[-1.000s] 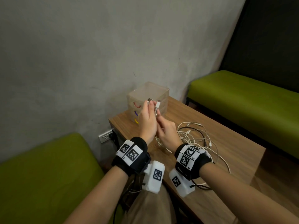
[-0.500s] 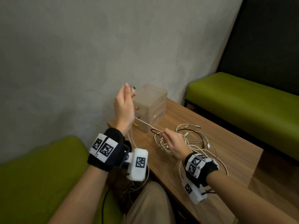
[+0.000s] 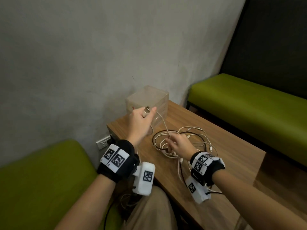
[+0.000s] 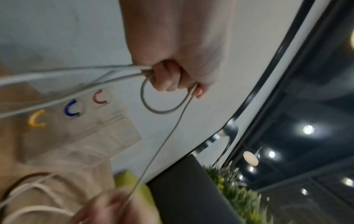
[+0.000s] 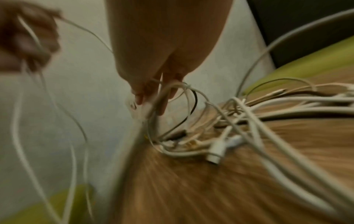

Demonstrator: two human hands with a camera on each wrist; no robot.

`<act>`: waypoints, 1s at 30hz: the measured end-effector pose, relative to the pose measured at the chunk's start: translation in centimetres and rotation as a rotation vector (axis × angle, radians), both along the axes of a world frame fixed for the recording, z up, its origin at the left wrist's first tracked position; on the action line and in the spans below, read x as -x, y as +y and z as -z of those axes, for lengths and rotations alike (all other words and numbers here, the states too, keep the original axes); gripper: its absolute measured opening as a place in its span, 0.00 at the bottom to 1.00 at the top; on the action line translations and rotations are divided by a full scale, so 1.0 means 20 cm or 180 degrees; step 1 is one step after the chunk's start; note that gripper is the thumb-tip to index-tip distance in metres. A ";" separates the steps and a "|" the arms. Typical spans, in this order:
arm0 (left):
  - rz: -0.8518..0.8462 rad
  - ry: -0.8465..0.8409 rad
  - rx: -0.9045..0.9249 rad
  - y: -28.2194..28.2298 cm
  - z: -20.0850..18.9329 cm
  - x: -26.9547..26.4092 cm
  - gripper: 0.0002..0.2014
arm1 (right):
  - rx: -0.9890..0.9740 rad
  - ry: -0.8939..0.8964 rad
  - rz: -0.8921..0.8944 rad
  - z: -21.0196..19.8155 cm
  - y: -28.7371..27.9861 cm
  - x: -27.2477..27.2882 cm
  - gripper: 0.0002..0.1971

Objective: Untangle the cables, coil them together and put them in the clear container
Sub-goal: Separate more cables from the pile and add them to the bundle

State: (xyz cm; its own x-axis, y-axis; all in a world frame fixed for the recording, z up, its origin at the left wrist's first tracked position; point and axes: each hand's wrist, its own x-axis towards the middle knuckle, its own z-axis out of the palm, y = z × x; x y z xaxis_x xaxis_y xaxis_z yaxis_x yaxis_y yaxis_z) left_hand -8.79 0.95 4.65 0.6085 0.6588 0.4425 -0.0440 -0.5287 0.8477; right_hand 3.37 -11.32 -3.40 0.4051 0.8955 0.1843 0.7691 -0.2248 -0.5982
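My left hand (image 3: 147,114) is raised in front of the clear container (image 3: 159,98) and grips a white cable (image 3: 163,123) just behind its metal plug (image 3: 146,110). The left wrist view shows its fingers (image 4: 166,78) curled round the cable, with a small loop hanging below. From there the cable slopes down to my right hand (image 3: 171,141), which pinches it just above the tangle of white and black cables (image 3: 196,140) on the wooden table (image 3: 232,140). The blurred right wrist view shows its fingertips (image 5: 151,94) on the strands over the tangle (image 5: 239,124).
The container stands at the table's far left corner against the grey wall; its drawer fronts have red, blue and yellow handles (image 4: 71,109). Green benches lie to the left (image 3: 41,176) and the far right (image 3: 249,107). A wall socket (image 3: 103,143) sits below the table's left edge.
The hands, together by the container a second ago, drew apart. My left hand swung up and left with the plug, then came back down to the container. My right hand dropped to the tangle.
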 end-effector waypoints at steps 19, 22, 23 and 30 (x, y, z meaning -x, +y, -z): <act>0.0353 0.0127 0.0710 -0.23 0.27 -0.09 0.05 | 0.0065 -0.0898 -0.0308 -0.06 -0.01 0.00 0.12; 0.0138 0.0077 0.0573 -0.22 0.27 -0.11 0.13 | -0.0073 -0.0749 -0.0242 -0.07 0.01 0.01 0.13; 0.0094 0.0108 0.0423 -0.22 0.26 -0.12 0.15 | -0.0130 -0.0693 -0.0249 -0.07 0.02 0.01 0.15; 0.0044 -0.0318 0.0370 -0.18 0.21 -0.10 0.13 | -0.0033 -0.0760 -0.0253 -0.02 0.00 0.00 0.12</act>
